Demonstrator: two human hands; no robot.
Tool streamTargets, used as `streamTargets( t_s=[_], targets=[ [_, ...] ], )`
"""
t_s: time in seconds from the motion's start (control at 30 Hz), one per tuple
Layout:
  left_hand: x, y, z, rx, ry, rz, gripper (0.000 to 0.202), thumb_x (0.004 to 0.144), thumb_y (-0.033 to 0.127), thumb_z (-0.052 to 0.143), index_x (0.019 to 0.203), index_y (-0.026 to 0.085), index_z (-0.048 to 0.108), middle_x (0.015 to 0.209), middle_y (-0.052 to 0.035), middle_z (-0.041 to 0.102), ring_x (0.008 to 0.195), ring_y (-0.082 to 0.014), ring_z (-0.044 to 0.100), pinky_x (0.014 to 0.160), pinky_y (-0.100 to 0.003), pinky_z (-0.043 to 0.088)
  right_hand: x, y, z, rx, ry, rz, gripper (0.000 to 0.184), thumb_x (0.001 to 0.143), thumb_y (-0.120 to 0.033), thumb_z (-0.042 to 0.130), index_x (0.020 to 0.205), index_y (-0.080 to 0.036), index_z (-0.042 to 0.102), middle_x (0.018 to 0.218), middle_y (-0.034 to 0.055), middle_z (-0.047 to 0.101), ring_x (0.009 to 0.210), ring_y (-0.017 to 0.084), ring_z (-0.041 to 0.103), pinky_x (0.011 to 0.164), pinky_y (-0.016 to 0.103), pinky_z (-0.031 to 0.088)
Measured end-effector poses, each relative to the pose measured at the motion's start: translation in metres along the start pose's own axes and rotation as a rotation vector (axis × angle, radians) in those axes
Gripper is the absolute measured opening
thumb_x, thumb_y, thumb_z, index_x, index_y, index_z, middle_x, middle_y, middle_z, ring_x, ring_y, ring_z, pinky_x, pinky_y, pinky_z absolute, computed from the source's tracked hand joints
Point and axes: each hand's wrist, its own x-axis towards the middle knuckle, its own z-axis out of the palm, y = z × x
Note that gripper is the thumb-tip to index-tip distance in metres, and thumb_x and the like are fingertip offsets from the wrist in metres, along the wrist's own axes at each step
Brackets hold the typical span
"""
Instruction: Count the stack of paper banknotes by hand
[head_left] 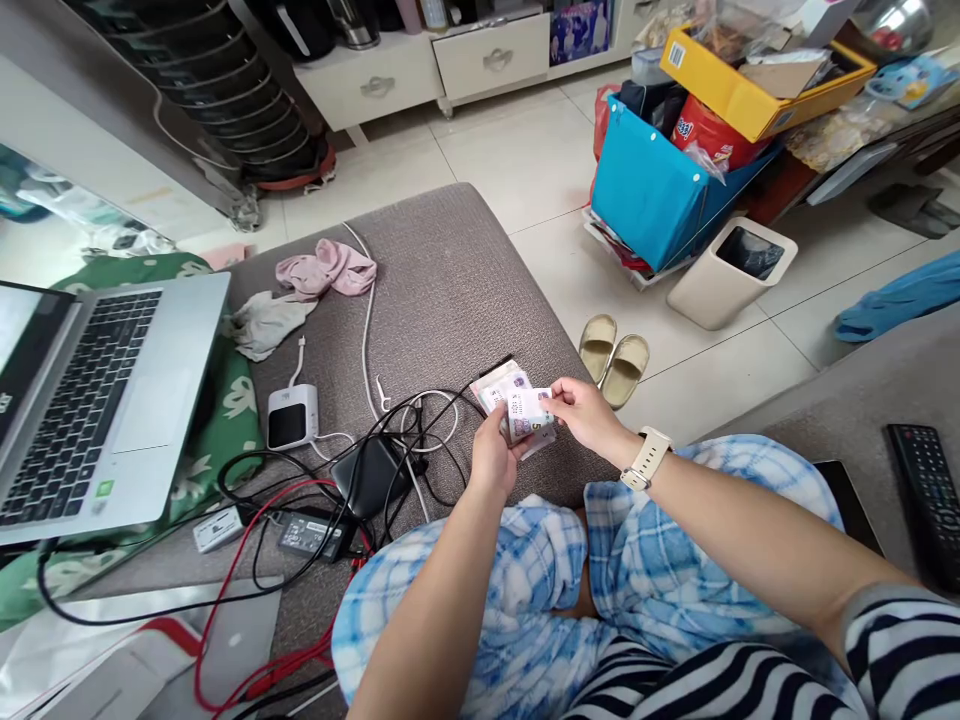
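Observation:
Above the edge of the grey couch seat, my left hand [493,458] is closed on a small paper note [525,424] that looks like a banknote marked 5. My right hand [585,412], a pale watch [647,459] on its wrist, pinches the same note at its upper right corner. Just behind it are more pale pink and white notes [498,384] with a thin dark edge at the back. Whether my left hand grips those too, or they lie on the couch, I cannot tell. Another note's edge shows below.
Tangled cables [420,430], a black box-shaped device [371,475] and a white one [292,417] lie on the couch [450,270] to the left. Farther left is a laptop [142,400]. Slippers [615,360], a bin [731,275] and a blue box [649,185] stand on the floor; a remote [930,490] lies right.

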Motion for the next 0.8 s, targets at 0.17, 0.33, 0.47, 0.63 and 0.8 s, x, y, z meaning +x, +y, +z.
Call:
streamTargets(
  t_s=[0.17,0.33,0.47,0.63,0.8],
  targets=[
    [0.003,-0.001,-0.001,0.008,0.012,0.007,0.024,0.084,0.03,0.056,0.102,0.016,0.065,0.09,-0.0061,0.072,0.069,-0.0161,0.067,0.061,-0.03,0.056,0.0,-0.002,0.0,0.118,-0.019,0.003,0.014,0.082,-0.032,0.055,0.079,-0.019,0.058,0.062,-0.0027,0.054,0.052,0.012,0.049,0.051,0.025,0.036],
    [0.002,-0.002,-0.003,0.008,-0.014,0.019,0.025,0.084,0.03,0.056,0.101,0.014,0.065,0.087,-0.0083,0.073,0.069,-0.0185,0.068,0.063,-0.033,0.056,0.0,-0.004,0.002,0.227,-0.001,0.045,0.017,0.082,-0.032,0.054,0.072,-0.019,0.056,0.06,-0.0023,0.056,0.049,0.011,0.047,0.049,0.025,0.034],
    [0.006,-0.007,-0.006,-0.058,-0.145,0.029,0.031,0.083,0.03,0.057,0.105,0.01,0.065,0.09,-0.0131,0.073,0.08,-0.0248,0.07,0.073,-0.038,0.056,-0.001,-0.008,0.003,0.304,-0.042,0.074,0.023,0.085,-0.037,0.051,0.072,-0.018,0.056,0.061,0.0006,0.062,0.046,0.01,0.043,0.048,0.024,0.033],
    [0.009,-0.01,-0.007,-0.087,-0.16,0.054,0.031,0.08,0.026,0.062,0.105,0.009,0.065,0.095,-0.0141,0.073,0.085,-0.0266,0.07,0.079,-0.04,0.055,-0.002,-0.005,0.002,0.242,-0.041,0.072,0.032,0.086,-0.045,0.051,0.068,-0.019,0.055,0.053,-0.001,0.056,0.049,0.012,0.047,0.05,0.025,0.034],
    [0.004,-0.007,-0.002,-0.098,-0.122,0.088,0.022,0.075,0.014,0.064,0.096,0.011,0.066,0.093,-0.0117,0.073,0.081,-0.024,0.07,0.08,-0.039,0.055,0.001,0.008,0.002,0.1,0.069,0.101,0.027,0.083,-0.043,0.056,0.067,-0.02,0.052,0.057,-0.002,0.055,0.052,0.013,0.047,0.052,0.025,0.034]
  ],
)
